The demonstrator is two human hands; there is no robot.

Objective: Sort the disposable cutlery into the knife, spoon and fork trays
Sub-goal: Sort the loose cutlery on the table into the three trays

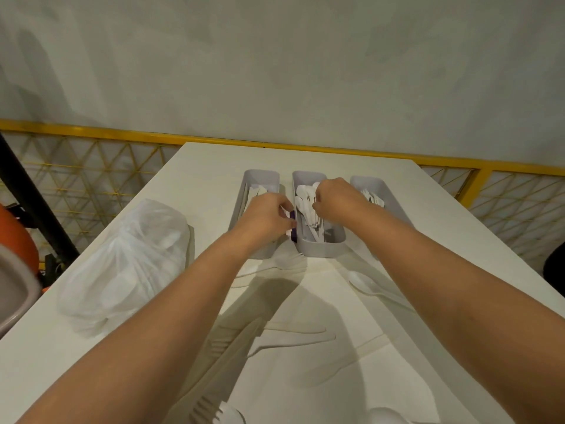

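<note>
Now the left hand pinches a white cutlery piece over the left tray at 11 o'clock; the right hand curls onto spoons in the middle tray at 12, grip unclear. Forks lie in the right tray. A loose spoon lies on the worktop at 4.

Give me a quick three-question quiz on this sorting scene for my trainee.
1. True or false: the right hand is over the middle tray.
2. Which cutlery lies in the middle tray? A knives, B spoons, C forks.
3. Fill in: the white plastic bag lies on the ____ side of the table, as the person sees it.
Key: 1 true; 2 B; 3 left.
</note>
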